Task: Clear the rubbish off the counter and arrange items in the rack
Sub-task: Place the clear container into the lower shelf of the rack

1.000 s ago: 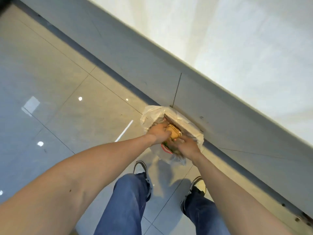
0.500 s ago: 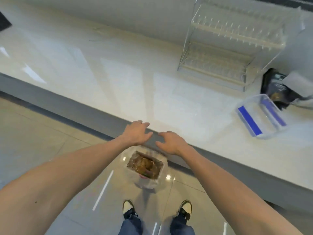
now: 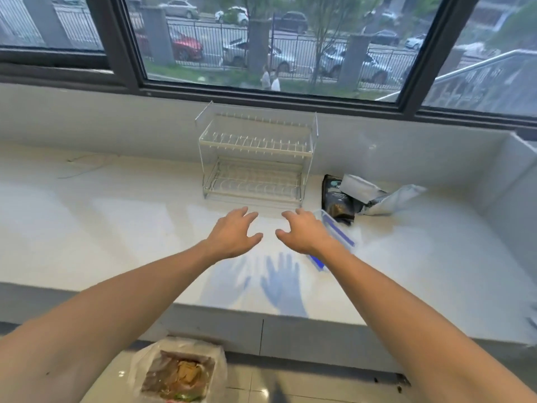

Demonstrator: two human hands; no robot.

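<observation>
Behind the right hand [image 3: 305, 232], half-hidden clear container [image 3: 338, 228]; both hands' fingers spread, empty

Two empty hands reach over the counter, the left hand [image 3: 234, 237] and right hand [image 3: 302, 232]. One two-tier rack [image 3: 255, 158] stands far centre. Right of it: one clear container [image 3: 338, 234], one black pouch [image 3: 335, 199], one silver pouch [image 3: 380, 196]. One lined bin [image 3: 180, 370] sits near, on the floor.
</observation>
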